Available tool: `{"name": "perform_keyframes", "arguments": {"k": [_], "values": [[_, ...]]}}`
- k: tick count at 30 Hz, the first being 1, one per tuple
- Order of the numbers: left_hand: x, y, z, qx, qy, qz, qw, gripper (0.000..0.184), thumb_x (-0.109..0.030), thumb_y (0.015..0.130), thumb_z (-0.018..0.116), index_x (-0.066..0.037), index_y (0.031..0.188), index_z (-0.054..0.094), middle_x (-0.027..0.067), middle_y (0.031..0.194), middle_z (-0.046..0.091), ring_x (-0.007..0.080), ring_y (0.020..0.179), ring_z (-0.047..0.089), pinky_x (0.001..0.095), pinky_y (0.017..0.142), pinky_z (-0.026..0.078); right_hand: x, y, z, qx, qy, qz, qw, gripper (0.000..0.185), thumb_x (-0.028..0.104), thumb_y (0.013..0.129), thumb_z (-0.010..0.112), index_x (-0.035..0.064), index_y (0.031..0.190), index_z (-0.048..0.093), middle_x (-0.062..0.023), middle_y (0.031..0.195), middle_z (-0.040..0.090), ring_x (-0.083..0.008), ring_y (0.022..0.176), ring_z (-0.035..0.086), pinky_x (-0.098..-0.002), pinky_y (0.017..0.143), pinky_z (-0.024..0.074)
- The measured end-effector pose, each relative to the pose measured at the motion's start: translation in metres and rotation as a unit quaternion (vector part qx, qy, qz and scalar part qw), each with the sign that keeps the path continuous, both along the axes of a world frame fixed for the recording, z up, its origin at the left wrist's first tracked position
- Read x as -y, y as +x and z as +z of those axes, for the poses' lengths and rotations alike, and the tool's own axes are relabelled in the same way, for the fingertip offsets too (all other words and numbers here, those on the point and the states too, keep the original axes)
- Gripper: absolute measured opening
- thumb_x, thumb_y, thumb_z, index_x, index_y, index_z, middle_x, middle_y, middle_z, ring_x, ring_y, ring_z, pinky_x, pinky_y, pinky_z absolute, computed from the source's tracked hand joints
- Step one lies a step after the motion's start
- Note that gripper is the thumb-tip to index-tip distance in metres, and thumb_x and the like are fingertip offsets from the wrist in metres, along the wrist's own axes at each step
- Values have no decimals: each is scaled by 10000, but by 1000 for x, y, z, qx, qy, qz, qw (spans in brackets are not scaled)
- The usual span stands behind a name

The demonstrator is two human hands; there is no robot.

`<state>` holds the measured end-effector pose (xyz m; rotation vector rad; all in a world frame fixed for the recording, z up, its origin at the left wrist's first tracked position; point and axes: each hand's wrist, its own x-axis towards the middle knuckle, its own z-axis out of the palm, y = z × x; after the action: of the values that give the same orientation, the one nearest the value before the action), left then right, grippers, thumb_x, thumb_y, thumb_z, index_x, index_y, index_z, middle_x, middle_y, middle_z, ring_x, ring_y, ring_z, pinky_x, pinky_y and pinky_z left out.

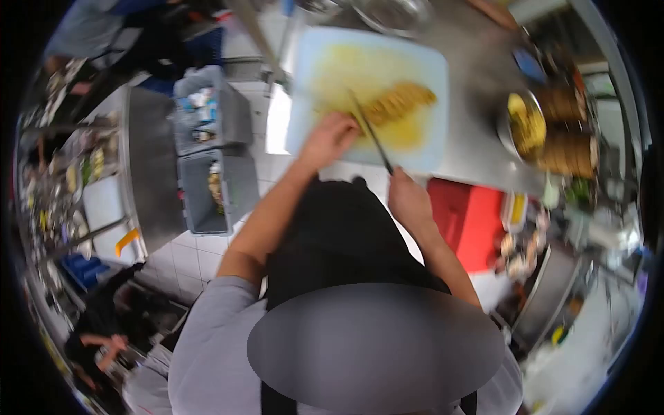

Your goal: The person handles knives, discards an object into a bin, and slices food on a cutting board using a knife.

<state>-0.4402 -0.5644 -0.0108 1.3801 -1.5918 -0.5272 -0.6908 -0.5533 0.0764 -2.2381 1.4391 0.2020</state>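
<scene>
A white cutting board (pixel 430 69) with yellow stains lies on a steel counter. A row of yellow-brown food pieces (pixel 401 102) runs across it; blur hides their exact kind. My right hand (pixel 409 199) is closed around the handle of a knife (pixel 373 135), its blade pointing away from me and leftward across the board. My left hand (pixel 333 140) rests at the board's near left part, fingers bent and closed on the left end of the food, beside the blade. The fingertips are partly blurred.
A metal bowl (pixel 508 131) of yellow food stands right of the board, near bamboo steamers (pixel 577 155). Another metal bowl (pixel 394 15) sits behind the board. Grey bins (pixel 187 173) stand on the floor to the left. A red container (pixel 477 221) is below the counter. Other people (pixel 114 344) are at lower left.
</scene>
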Motion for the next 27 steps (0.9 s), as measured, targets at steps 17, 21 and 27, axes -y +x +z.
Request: {"name": "perform_keyframes", "arguments": {"k": [17,21,27], "values": [[5,-6,19,5,44,39,998,142,-75,926,699,-43,1062,671,115,1109,658,323,1061,646,395,912,551,-17,2,32,-8,-18,13,1000,198,201,1067,532,5,1096,533,-211,924,728,-457,750,718,-563,677,595],[7,-6,14,5,43,31,999,141,-78,924,696,-37,1057,673,116,1098,656,325,1039,649,396,905,551,-20,-4,27,-12,-65,56,996,227,168,1048,531,-20,1174,560,-171,861,711,-375,655,737,-467,562,607],[7,-8,9,5,51,38,998,152,-89,919,703,-40,1060,676,113,1104,658,325,1040,650,398,908,551,-23,-9,34,-35,-51,56,997,207,122,994,562,-17,1149,559,-172,845,702,-379,650,736,-471,566,609]]}}
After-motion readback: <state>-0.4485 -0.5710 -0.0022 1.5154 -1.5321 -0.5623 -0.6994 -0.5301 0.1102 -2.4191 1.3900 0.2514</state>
